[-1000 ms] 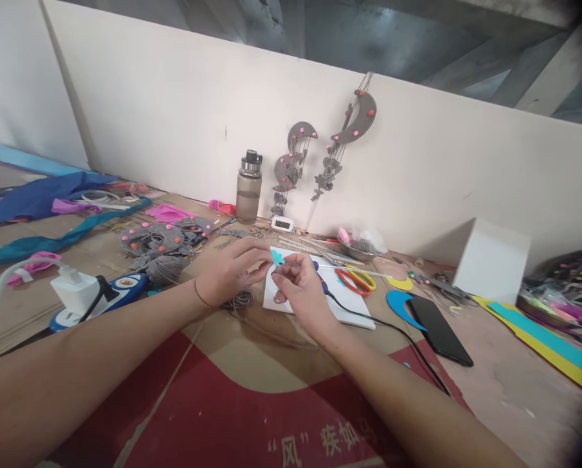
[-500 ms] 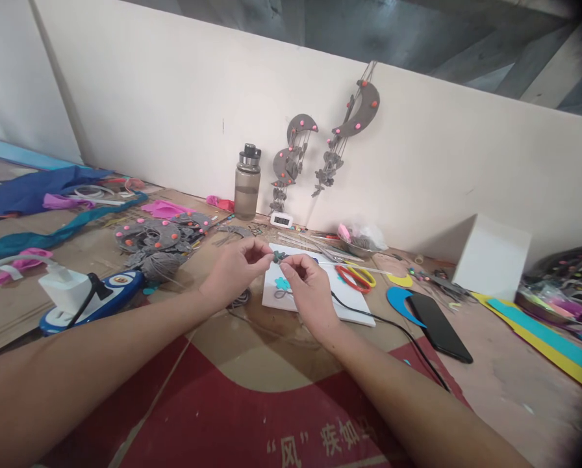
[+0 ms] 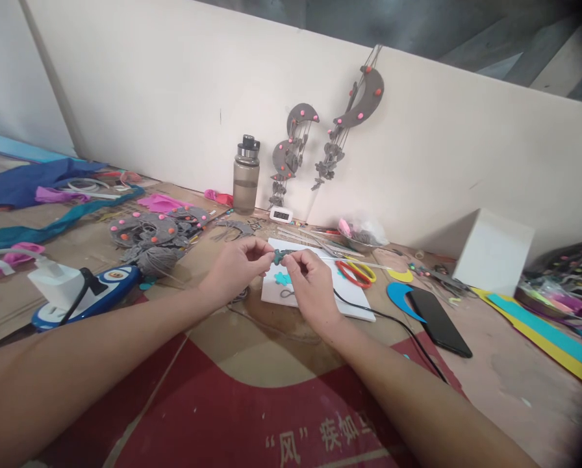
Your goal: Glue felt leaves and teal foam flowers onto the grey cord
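Observation:
My left hand (image 3: 235, 270) and my right hand (image 3: 310, 286) meet over a white board (image 3: 354, 304), and both pinch a small dark green felt piece (image 3: 278, 257) between their fingertips. Under the hands a teal felt shape (image 3: 284, 279) lies on the board beside a loop of grey yarn (image 3: 287, 294). A black cable (image 3: 393, 322) runs from under my right hand toward the lower right.
Scissors with red and yellow handles (image 3: 356, 271), a black phone (image 3: 440, 320), a white box (image 3: 493, 250), a water bottle (image 3: 246, 174), a grey yarn ball (image 3: 152, 259), a blue power strip with a white charger (image 3: 76, 292), felt moons on the wall (image 3: 354, 107), foam strips (image 3: 547, 331).
The teal felt shape held between my fingers a second ago now lies on the white board. Both hands now pinch a dark green piece. The view drifted slightly.

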A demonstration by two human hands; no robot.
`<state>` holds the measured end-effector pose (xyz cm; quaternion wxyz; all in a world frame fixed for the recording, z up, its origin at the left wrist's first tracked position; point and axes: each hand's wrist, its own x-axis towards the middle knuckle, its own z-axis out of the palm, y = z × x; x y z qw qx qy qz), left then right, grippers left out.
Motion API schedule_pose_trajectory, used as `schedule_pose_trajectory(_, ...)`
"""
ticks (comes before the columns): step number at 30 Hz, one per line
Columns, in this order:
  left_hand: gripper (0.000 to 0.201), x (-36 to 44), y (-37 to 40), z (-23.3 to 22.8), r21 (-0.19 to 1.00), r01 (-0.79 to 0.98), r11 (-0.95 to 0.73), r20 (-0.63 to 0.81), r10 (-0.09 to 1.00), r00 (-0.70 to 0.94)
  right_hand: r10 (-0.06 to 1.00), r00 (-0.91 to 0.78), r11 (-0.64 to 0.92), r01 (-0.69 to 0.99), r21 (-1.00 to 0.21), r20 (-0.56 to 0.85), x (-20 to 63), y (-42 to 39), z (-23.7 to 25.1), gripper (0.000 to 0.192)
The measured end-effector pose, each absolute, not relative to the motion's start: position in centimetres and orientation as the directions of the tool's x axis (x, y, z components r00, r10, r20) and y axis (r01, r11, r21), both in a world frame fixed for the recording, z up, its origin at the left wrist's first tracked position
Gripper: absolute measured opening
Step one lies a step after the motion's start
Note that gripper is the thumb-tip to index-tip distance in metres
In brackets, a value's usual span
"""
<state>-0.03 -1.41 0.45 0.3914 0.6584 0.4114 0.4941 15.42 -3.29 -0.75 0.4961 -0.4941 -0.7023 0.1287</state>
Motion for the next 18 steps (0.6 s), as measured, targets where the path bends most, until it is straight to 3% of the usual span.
schedule_pose_trajectory(10, 0.015, -0.05, -1.54, 0.54, 0.926, 0.174, -0.334, 0.306, 0.936, 0.173, 0.751, -0.119, 0.545, 0.667, -0.508, 0.650, 15.64, -3.26, -0.52, 0.022)
schedule_pose_trajectory(18, 0.022, -0.07, -1.03, 0.02, 0.906, 0.224, -0.360, 0.312, 0.924, 0.223, 0.737, -0.107, 0.544, 0.680, -0.492, 0.667, 15.89, -2.92, -0.33, 0.020)
